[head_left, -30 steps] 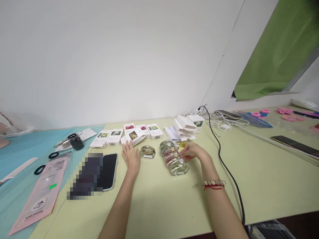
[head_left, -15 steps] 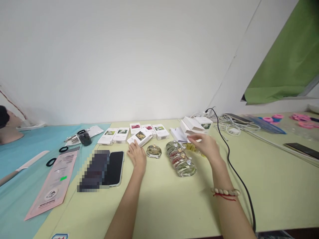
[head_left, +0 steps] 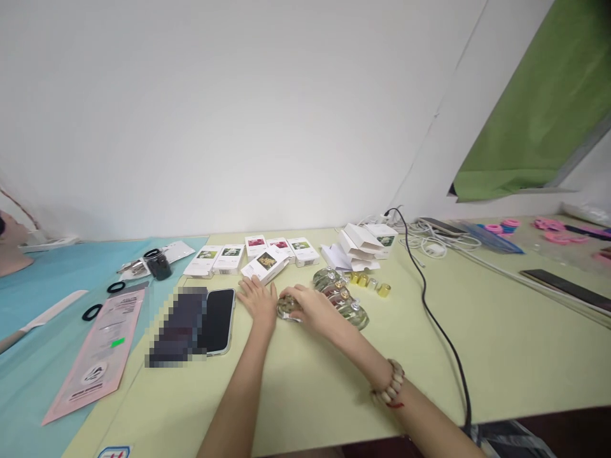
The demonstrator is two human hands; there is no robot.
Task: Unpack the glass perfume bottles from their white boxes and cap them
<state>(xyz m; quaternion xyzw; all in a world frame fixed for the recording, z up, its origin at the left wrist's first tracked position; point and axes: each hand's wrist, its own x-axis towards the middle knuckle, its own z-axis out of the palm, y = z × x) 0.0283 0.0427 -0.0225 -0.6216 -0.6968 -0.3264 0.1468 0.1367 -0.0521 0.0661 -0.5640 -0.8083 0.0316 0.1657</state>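
**Right hand closed over a glass bottle**

The small round clear-glass bottle point(head_left: 286, 310) sits on the pale green surface point(head_left: 310, 394), mostly covered by the right hand point(head_left: 309, 306), whose grip is curled around it. Just left of that grip the left hand point(head_left: 258, 298) lies flat, open and empty, fingertips at a tilted white carton with a yellow flower picture point(head_left: 265, 263). Right of the grip stands a row of glass bottles point(head_left: 344, 298), with small gold caps point(head_left: 367, 281) beyond. A black-screened phone point(head_left: 220, 320) lies farther left.
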